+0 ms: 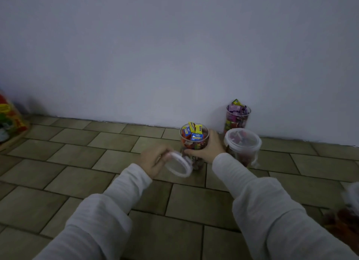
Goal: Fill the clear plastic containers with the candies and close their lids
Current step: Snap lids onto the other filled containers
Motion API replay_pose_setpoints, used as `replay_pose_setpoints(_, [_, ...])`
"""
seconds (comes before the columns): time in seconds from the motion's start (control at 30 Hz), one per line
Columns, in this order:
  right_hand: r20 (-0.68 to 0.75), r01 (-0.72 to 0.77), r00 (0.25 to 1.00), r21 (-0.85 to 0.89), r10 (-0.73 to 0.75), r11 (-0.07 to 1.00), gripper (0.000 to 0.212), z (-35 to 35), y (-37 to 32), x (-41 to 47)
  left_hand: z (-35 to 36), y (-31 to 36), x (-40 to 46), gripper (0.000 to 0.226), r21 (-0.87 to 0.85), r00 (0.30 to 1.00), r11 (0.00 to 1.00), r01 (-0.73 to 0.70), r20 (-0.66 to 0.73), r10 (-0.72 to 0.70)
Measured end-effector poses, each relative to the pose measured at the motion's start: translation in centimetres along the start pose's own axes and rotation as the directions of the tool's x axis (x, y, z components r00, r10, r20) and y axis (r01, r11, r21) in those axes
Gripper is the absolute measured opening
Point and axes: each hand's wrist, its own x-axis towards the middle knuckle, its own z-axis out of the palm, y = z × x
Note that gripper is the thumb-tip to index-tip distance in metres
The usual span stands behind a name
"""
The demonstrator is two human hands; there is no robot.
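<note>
A clear plastic container (193, 143) heaped with wrapped candies stands open on the tiled floor. My right hand (207, 148) is wrapped around its side. My left hand (153, 159) holds a white round lid (179, 163), tilted, just left of and below the container's rim. To the right stands a second container (242, 147) with its lid closed. Behind it, against the wall, a third container (237, 117) is open, with candies sticking out of the top.
The tiled floor (97, 162) runs to a pale wall (174, 55) right behind the containers. A colourful candy bag (10, 120) lies at the far left. At the right edge are a blurred white object (353, 193) and reddish candies (342, 224).
</note>
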Motion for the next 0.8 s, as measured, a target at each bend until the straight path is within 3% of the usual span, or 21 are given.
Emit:
replay_pose_setpoints(0.1, [0.078, 0.055, 0.995, 0.079, -0.061, 0.995, 0.099, -0.5, -0.2, -2.4, -0.7, 3.0, 1.7, 0.051, -0.171, 0.978, 0.982, 0.083, -0.178, -0.113])
replay_pose_setpoints(0.2, [0.192, 0.096, 0.975, 0.076, -0.110, 0.992, 0.087, -0.9, -0.4, -4.1, -0.5, 5.6, 3.8, 0.048, -0.230, 0.949, 0.940, 0.253, -0.131, -0.287])
replay_pose_setpoints(0.3, [0.263, 0.101, 0.959, 0.035, -0.107, 0.994, 0.096, -0.8, -0.7, -5.0, 0.1, 6.6, 5.7, 0.048, -0.182, 0.914, 0.907, 0.380, -0.076, -0.398])
replay_pose_setpoints(0.47, [0.294, 0.086, 0.952, 0.027, -0.090, 0.996, 0.118, -0.6, -0.8, -5.8, 1.0, 8.2, 6.5, 0.048, 0.084, 0.789, 0.791, 0.606, 0.064, -0.611])
replay_pose_setpoints(0.7, [0.288, 0.097, 0.951, 0.070, -0.113, 0.993, 0.117, -0.4, -0.5, -6.0, 1.3, 9.6, 6.6, 0.049, -0.025, 0.732, 0.735, 0.677, 0.119, -0.670])
replay_pose_setpoints(0.8, [0.269, 0.095, 0.956, 0.098, -0.118, 0.991, 0.123, -0.1, -0.4, -6.0, 1.0, 9.5, 7.0, 0.039, 0.259, 0.825, 0.805, 0.533, 0.053, -0.563])
